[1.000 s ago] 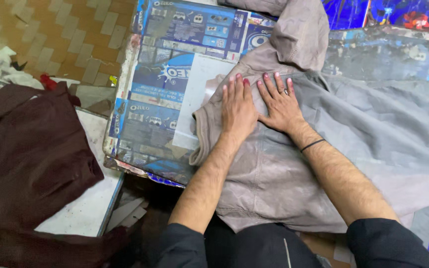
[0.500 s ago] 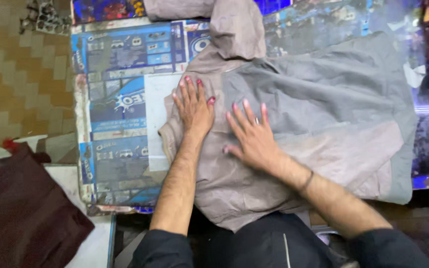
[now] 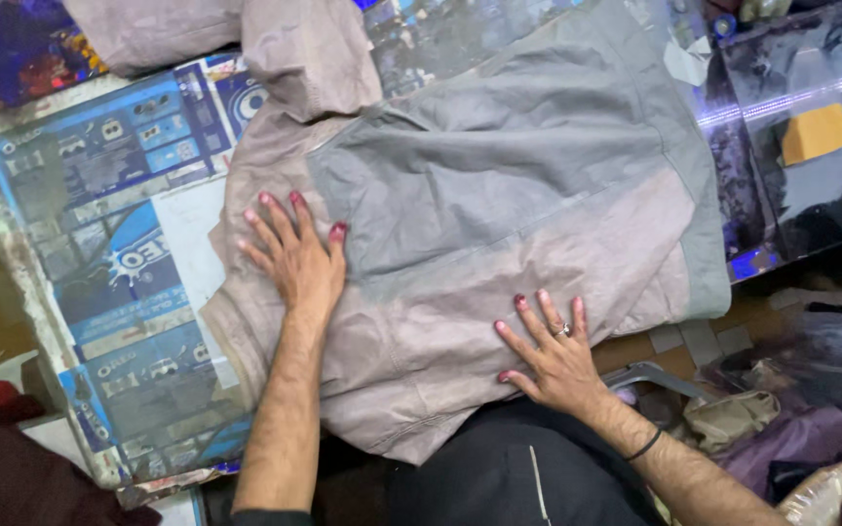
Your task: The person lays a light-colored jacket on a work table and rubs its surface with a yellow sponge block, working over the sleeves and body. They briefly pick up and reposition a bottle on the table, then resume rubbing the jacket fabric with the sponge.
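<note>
A grey and taupe garment (image 3: 499, 185) lies spread flat on a table covered with blue printed sheets (image 3: 119, 253). My left hand (image 3: 294, 258) presses flat on the garment's left part, fingers apart. My right hand (image 3: 553, 351), with a ring and a dark wristband, presses flat on the garment near its lower edge, to the right. Both hands have red-stained fingertips. Neither hand holds anything. A sleeve of the garment (image 3: 304, 49) runs up past the top edge.
A dark maroon cloth (image 3: 2, 468) lies at the lower left below the table. A glossy dark surface with a yellow patch (image 3: 816, 131) is at the upper right. Bags and cloth (image 3: 762, 419) sit at the lower right beside a metal bar (image 3: 650, 375).
My right hand has slid right and toward me across the garment, away from the left hand. The view has shifted right, showing more of the garment.
</note>
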A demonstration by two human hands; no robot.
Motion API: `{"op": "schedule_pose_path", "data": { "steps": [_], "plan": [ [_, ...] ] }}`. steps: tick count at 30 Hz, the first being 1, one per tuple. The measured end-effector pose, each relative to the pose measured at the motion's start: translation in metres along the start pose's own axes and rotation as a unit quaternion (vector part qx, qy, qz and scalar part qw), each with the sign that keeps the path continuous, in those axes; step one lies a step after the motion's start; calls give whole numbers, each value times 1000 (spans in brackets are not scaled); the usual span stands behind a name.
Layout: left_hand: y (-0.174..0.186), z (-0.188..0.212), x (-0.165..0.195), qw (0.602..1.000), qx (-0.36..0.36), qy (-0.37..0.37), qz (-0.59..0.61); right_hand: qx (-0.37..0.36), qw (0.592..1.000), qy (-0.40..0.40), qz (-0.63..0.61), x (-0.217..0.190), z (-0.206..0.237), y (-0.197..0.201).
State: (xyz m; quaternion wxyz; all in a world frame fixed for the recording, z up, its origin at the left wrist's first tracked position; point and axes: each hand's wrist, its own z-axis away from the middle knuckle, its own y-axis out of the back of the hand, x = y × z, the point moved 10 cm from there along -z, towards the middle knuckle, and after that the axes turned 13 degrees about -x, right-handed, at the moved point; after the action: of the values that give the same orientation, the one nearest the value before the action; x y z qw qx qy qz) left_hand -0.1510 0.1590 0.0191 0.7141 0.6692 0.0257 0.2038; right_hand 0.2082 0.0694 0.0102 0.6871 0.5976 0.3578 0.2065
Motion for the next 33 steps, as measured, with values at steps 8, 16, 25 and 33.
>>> {"op": "schedule_pose_path", "data": {
  "steps": [8,16,25,33],
  "plan": [
    [-29,46,15,998,28,24,-44,73,985,91,-129,24,29,66],
    [-33,48,-6,999,33,29,-19,219,964,-73,-128,199,73,137],
    [-67,98,27,986,53,153,50,216,961,-133,-111,320,102,146],
    [-57,106,38,980,115,161,30,245,959,-97,-101,366,77,170]
  ]
}}
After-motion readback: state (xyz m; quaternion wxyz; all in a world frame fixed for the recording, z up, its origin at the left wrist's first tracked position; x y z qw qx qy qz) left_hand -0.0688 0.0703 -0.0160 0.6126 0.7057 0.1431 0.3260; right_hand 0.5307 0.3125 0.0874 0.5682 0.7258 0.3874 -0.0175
